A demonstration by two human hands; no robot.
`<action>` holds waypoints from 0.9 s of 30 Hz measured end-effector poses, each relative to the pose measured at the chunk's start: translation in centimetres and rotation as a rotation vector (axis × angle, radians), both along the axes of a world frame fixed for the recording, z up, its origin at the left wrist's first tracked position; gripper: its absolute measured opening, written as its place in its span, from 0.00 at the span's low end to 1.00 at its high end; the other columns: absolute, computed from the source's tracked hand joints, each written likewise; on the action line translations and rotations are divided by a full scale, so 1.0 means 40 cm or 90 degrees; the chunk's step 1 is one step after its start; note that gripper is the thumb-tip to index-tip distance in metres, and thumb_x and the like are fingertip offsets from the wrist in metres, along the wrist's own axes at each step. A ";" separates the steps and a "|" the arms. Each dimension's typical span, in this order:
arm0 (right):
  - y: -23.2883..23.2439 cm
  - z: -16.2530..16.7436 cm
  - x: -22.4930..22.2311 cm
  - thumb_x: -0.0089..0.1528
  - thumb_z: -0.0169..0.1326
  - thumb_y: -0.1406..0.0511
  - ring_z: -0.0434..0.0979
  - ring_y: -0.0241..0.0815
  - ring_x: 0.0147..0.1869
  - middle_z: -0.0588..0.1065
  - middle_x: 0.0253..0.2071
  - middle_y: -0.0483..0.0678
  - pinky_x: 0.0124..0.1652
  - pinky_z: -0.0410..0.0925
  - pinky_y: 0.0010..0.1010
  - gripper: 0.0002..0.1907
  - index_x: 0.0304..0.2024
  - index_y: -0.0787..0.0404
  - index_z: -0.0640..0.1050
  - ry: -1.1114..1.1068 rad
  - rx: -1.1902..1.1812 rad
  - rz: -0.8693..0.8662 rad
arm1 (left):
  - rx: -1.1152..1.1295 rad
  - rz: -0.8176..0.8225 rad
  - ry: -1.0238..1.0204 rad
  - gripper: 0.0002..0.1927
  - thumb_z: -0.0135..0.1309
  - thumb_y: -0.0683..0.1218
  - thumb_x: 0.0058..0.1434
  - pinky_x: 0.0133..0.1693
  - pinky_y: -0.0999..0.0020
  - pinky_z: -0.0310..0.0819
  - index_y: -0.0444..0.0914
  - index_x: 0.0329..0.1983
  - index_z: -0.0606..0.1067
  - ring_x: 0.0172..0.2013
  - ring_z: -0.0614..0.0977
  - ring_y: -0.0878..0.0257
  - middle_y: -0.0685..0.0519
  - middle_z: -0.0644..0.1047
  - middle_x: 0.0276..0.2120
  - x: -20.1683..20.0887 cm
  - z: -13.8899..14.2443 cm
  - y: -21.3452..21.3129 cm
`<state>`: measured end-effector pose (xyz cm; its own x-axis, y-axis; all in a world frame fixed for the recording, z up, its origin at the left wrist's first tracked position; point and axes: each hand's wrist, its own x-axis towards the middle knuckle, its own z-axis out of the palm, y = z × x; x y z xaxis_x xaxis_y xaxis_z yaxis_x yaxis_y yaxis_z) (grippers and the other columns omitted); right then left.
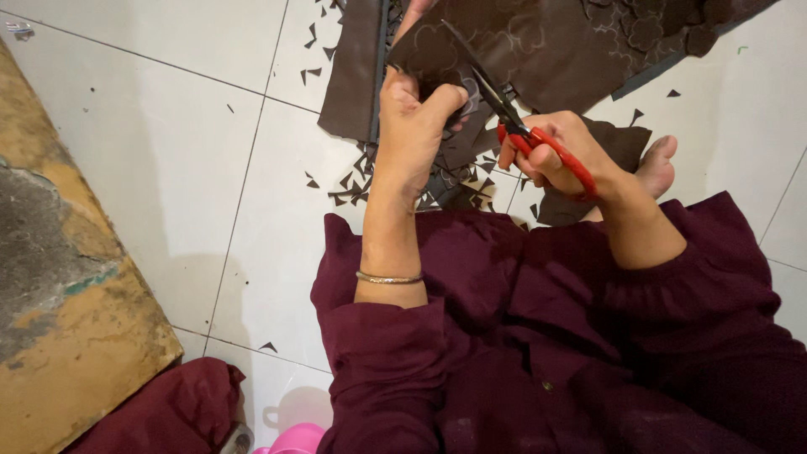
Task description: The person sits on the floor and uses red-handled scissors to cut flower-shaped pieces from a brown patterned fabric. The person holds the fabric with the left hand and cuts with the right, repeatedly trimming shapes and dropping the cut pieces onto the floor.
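Left hand [412,126]: closed in a pinch on the dark brown sheet with traced flower outlines [538,46], held up over the white tiled floor [168,143]. Right hand [555,155]: fingers curled through the red-handled scissors [513,118], blades parted against the sheet's edge. Small brown offcuts [353,181] lie scattered on the tiles beneath.

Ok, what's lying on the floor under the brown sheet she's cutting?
Under the brown sheet, small dark offcuts litter the white tiled floor, plus a bare foot. The left hand and sheet cover the rest.
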<state>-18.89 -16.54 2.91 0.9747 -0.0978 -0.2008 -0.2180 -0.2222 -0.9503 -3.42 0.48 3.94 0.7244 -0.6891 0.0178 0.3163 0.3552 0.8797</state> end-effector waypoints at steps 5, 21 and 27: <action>-0.005 0.011 -0.003 0.54 0.43 0.25 0.67 0.31 0.19 0.65 0.16 0.39 0.23 0.62 0.25 0.49 0.34 0.64 0.80 -0.013 -0.082 0.002 | -0.035 0.089 -0.069 0.29 0.53 0.31 0.66 0.49 0.76 0.76 0.36 0.71 0.68 0.44 0.79 0.70 0.54 0.79 0.48 -0.001 -0.030 -0.016; 0.013 0.013 0.004 0.56 0.31 0.22 0.68 0.32 0.26 0.66 0.22 0.39 0.28 0.64 0.24 0.56 0.37 0.68 0.77 -0.056 0.018 0.063 | -0.090 0.021 -0.032 0.29 0.57 0.32 0.71 0.63 0.69 0.75 0.35 0.73 0.64 0.60 0.78 0.65 0.50 0.74 0.64 -0.016 -0.024 -0.010; 0.004 0.014 0.000 0.53 0.32 0.21 0.67 0.32 0.23 0.65 0.20 0.39 0.25 0.64 0.25 0.56 0.34 0.67 0.76 -0.034 -0.006 0.049 | -0.094 0.021 -0.007 0.30 0.57 0.32 0.71 0.56 0.73 0.76 0.36 0.73 0.64 0.52 0.79 0.68 0.51 0.77 0.56 -0.014 -0.028 -0.011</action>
<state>-18.89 -16.38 3.47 0.9888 -0.0241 -0.1472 -0.1486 -0.2449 -0.9581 -3.99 0.04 2.83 0.7457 -0.6545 0.1250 0.2931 0.4906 0.8206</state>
